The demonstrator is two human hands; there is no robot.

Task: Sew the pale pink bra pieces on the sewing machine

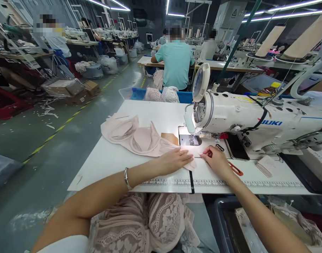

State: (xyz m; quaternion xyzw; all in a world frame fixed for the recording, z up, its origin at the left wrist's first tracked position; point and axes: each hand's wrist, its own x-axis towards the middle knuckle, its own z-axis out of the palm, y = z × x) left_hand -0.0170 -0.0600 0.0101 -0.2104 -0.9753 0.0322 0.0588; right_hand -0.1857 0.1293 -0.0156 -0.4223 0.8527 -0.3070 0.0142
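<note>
A pale pink bra [136,137] lies on the white sewing table [103,165], its right end stretched toward the needle of a white Juki sewing machine [256,119]. My left hand [175,160] lies flat on the bra's band, fingers stretched out, pressing the fabric down just before the needle plate [190,140]. My right hand [216,160] is at the right of it, fingers pinched on the fabric's thin edge. A silver bracelet sits on my left wrist.
Orange-handled snips [234,169] and a stack of small labels [265,166] lie right of my hand. Lace garments [140,221] are piled in my lap. A dark bin [221,221] is at lower right. A person in a teal shirt [176,63] sits ahead; an aisle runs left.
</note>
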